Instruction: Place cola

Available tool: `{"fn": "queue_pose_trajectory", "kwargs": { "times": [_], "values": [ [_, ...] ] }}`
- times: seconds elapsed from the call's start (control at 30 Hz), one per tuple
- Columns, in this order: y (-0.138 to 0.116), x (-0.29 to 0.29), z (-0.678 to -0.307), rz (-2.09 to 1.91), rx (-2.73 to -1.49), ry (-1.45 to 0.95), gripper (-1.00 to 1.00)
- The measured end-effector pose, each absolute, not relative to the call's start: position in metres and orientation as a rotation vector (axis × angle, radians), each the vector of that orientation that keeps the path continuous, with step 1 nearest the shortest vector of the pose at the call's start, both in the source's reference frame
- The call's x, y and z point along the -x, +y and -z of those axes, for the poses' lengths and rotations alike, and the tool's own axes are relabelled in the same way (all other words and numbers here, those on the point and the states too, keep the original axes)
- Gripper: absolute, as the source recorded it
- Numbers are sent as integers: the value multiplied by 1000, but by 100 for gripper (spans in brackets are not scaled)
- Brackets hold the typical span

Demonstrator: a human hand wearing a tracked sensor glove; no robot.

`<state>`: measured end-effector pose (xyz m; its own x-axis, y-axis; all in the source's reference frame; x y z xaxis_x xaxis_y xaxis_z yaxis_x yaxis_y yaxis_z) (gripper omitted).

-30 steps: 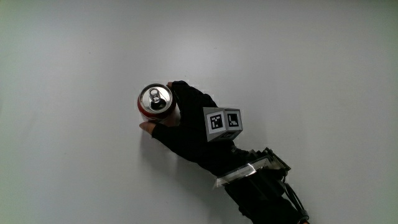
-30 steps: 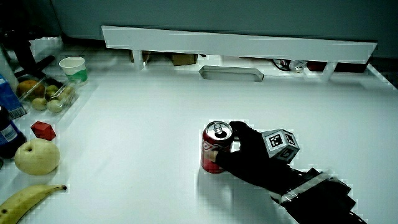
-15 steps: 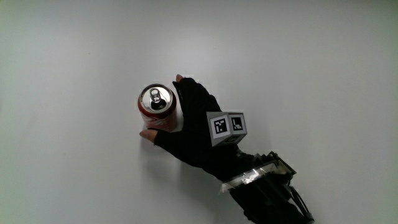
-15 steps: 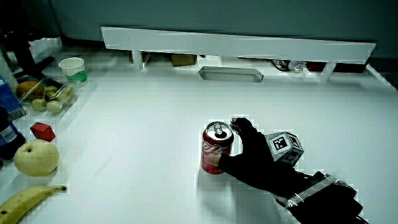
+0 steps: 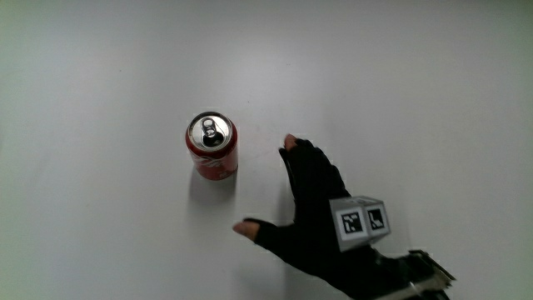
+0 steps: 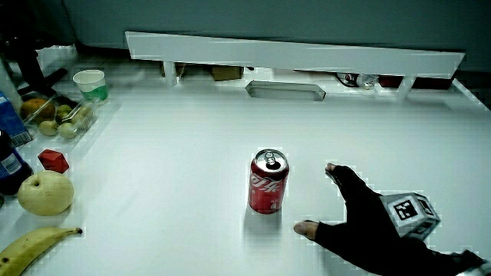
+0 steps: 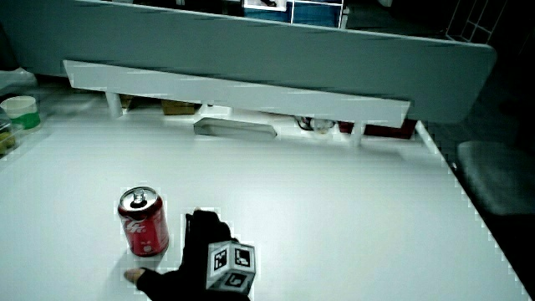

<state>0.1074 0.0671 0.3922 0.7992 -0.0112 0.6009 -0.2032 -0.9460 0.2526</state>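
A red cola can (image 5: 211,146) stands upright on the white table (image 5: 400,92), its silver top facing up. Both side views show the cola can (image 6: 268,181) (image 7: 143,221) standing alone. The hand (image 5: 310,197) lies beside the can and nearer to the person, apart from it. Its fingers are spread and hold nothing. The patterned cube (image 5: 359,223) sits on its back. In both side views the hand (image 6: 354,209) (image 7: 201,248) rests low over the table with a gap between it and the can.
At the table's edge in a side view lie a banana (image 6: 34,244), an apple (image 6: 44,192), a small red block (image 6: 52,160), a tray of fruit (image 6: 57,119) and a paper cup (image 6: 90,83). A low white partition (image 6: 291,55) closes the table.
The hand has let go of the cola can and drawn back toward the person, its fingers now spread. The can stays standing where it was.
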Motion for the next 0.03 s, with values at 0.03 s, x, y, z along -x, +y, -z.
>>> {"fn": "queue_pose_trajectory", "kwargs": {
  "times": [0.03],
  "values": [
    [71,-113,-397,-844,-2686,-174,-100]
  ]
}}
